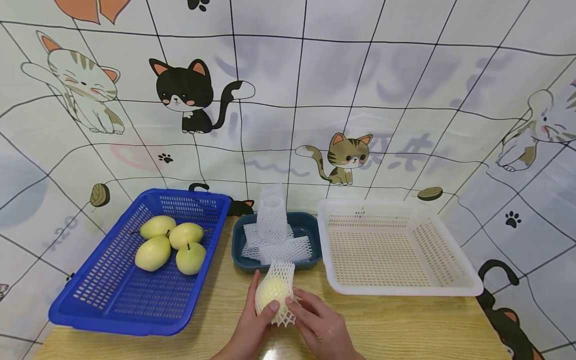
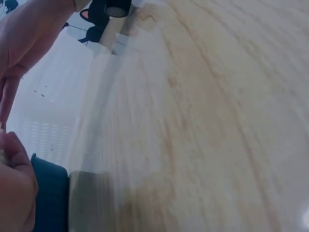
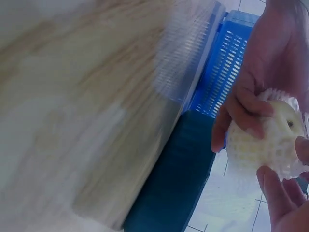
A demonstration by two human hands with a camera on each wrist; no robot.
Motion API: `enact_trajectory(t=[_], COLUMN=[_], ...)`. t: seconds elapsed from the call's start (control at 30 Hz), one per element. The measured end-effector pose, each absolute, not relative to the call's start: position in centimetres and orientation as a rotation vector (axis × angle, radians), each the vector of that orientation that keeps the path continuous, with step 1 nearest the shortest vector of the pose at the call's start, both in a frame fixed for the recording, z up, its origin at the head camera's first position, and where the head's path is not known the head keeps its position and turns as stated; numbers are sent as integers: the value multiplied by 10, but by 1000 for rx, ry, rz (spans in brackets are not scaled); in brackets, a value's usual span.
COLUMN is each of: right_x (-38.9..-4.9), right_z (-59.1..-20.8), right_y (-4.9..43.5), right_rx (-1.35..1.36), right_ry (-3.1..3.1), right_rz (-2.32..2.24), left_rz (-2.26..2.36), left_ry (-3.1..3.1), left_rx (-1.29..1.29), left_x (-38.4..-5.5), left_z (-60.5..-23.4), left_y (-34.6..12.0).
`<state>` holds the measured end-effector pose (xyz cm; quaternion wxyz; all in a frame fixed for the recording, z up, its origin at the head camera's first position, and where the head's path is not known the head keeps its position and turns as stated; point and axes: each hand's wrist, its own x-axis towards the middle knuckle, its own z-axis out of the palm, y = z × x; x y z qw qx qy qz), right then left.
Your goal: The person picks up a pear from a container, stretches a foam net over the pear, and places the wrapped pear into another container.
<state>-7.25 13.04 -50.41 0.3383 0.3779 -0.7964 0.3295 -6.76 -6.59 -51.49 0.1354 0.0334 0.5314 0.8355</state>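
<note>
A pale yellow-green pear (image 1: 272, 290) sits inside a white foam net sleeve (image 1: 282, 270), whose narrow end points up toward the teal tub. My left hand (image 1: 252, 320) grips the sleeved pear from the left, thumb lying across its near side. On the other side my right hand (image 1: 321, 320) pinches the sleeve's lower edge with thumb and fingers. In the right wrist view the netting wraps the pear (image 3: 280, 112), leaving one end bare. The left wrist view shows only parts of both hands at its left edge; the pear is mostly hidden there.
The teal tub (image 1: 237, 252), just beyond my hands, holds several spare foam sleeves (image 1: 288, 250), one standing upright. To the left, a blue basket (image 1: 121, 325) holds several bare pears (image 1: 153, 253). A white basket (image 1: 405, 289) stands at right on the wooden table (image 1: 396, 325), before the cat-print backdrop.
</note>
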Motion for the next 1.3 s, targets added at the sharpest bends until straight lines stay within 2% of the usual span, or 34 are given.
enact_trajectory(t=[0.17,0.33,0.5,0.67,0.77,0.97,1.07,1.3], right_x=[-71,-71,-76,-76,-74,-73,-74,-71], right_z=[-505,-506,-506,-506,-502,-487,-485,-485], right_y=[129,130,133,139,140,131,126,122], right_rx=[892,844,980,1099,988,517,422,417], right_ry=[-2155,-2210,-2169,-2229,-2284,-2485,-2606,-2699], right_rz=[856,847,884,1119,1380,1934,1927,1688], left_rz=[2347,2368,2462,2442,2408,2356,2264,1809], left_ry=[1776,1773,1468,1443,1557,1706,1796,2322], left_rx=[82,183,328,297,249,213,221,351], left_x=[-68,-68,-71,-72,-71,-70,-68,-67], left_z=[-512,-516,-515,-513,-512,-511,-509,-508], left_y=[-60,-60,-67,-72,-73,-69,-66,-68])
